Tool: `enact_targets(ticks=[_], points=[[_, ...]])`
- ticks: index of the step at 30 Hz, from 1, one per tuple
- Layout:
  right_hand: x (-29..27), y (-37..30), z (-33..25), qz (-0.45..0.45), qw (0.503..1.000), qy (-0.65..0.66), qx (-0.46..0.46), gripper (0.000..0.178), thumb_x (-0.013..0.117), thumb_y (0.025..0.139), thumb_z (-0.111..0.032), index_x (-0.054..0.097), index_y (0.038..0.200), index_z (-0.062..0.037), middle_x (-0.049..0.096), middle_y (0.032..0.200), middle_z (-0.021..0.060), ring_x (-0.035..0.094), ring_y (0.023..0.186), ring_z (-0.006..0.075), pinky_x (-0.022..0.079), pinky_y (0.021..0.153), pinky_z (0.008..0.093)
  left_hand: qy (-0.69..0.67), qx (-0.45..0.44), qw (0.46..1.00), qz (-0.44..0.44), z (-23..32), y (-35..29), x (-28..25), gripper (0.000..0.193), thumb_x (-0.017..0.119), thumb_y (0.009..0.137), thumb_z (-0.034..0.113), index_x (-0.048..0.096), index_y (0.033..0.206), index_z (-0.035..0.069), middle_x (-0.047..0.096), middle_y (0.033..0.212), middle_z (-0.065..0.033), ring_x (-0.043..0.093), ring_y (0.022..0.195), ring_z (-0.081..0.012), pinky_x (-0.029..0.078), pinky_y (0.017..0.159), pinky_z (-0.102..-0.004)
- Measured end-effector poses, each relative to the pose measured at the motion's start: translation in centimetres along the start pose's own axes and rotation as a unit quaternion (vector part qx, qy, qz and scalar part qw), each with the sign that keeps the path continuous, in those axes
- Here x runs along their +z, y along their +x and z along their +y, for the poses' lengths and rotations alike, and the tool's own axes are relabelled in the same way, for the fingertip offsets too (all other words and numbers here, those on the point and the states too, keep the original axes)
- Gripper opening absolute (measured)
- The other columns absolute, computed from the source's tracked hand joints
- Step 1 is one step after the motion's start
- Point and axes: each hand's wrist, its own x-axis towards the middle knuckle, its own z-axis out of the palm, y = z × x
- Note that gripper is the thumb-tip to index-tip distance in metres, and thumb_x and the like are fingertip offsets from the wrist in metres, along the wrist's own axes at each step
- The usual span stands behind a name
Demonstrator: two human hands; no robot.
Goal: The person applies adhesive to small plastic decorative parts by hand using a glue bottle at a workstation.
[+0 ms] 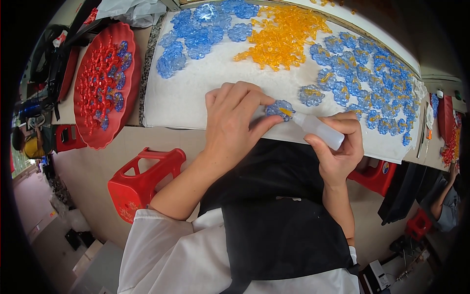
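Between the thumb and fingertips of my left hand (230, 120) is a clear blue flower-shaped piece (279, 108) with a small yellow-orange part across its middle. My right hand (342, 149) grips a small white squeeze bottle (320, 131), tilted so its narrow tip meets the flower piece or comes very close; I cannot tell which. A single similar blue flower (311, 95) lies just beyond the bottle. Many more blue flowers with yellow-orange parts (364, 73) spread over the right of the white cloth (191, 100). Plain blue flowers (198, 34) are heaped at the far left.
A pile of yellow-orange plastic parts (281, 36) lies at the table's far middle. On the left, a scalloped red tray (130, 88) holds red and blue pieces. A red stool (142, 181) stands below; another red stool (374, 177) is partly under the table. Another person (446, 203) is at the right edge.
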Motion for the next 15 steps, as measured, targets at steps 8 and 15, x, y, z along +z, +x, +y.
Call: enact_targets(ticks=[8, 15], points=[[-0.09, 0.12, -0.01, -0.006, 1.0, -0.012, -0.008, 0.036, 0.081, 0.059, -0.004, 0.057, 0.087, -0.0008, 0.057, 0.081, 0.0082, 0.052, 0.071, 0.0155, 0.041, 0.063, 0.0244, -0.001, -0.001, 1.0, 0.002, 0.1, 0.07, -0.04, 0.03, 0.076, 0.059, 0.022, 0.06, 0.082, 0.011, 0.054, 0.085, -0.0007, 0.05, 0.081, -0.0193, 0.031, 0.073, -0.0322], [-0.11, 0.04, 0.08, -0.008, 1.0, -0.013, -0.002, 0.037, 0.081, 0.059, -0.005, 0.057, 0.086, -0.0008, 0.058, 0.081, 0.0088, 0.052, 0.071, 0.0159, 0.041, 0.062, 0.0247, 0.004, 0.0, 1.0, -0.001, 0.03, 0.09, 0.02, 0.031, 0.076, 0.059, 0.023, 0.06, 0.083, 0.011, 0.055, 0.086, -0.0009, 0.05, 0.081, -0.0193, 0.031, 0.073, -0.0321]])
